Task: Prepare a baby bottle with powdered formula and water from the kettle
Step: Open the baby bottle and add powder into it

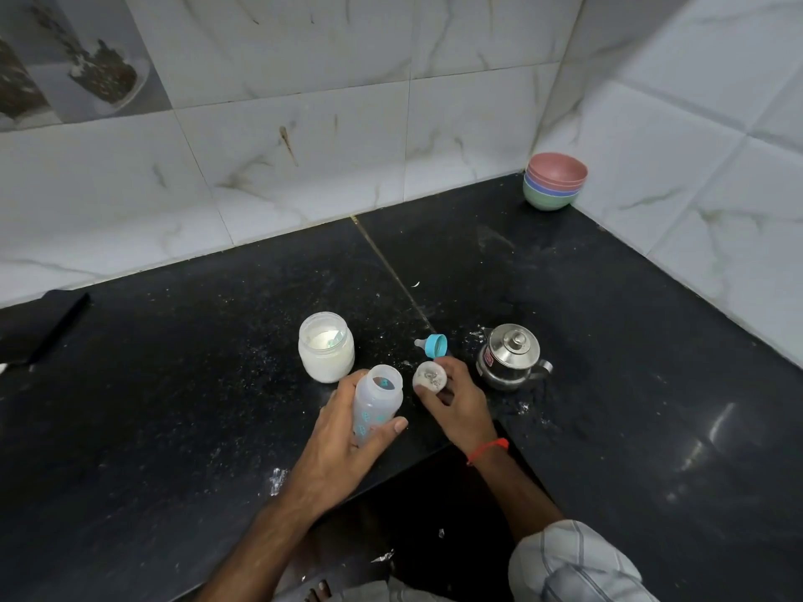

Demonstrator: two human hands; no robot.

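From the head view, the left hand (347, 432) grips the open baby bottle (377, 401), fingers and thumb curled round its lower body, its mouth tilted up and away over the black counter (174, 384). Just to the right, the right hand (456, 401) pinches a small round grey lid (429, 377) between thumb and fingertips, close beside the bottle's mouth but apart from it. Behind the bottle stands the open jar of white powder (326, 351). The blue teat ring (433, 345) lies on its side just beyond the right hand. The steel kettle (509, 356) sits right of that hand, lid on. Stacked bowls (554, 181) rest in the far corner.
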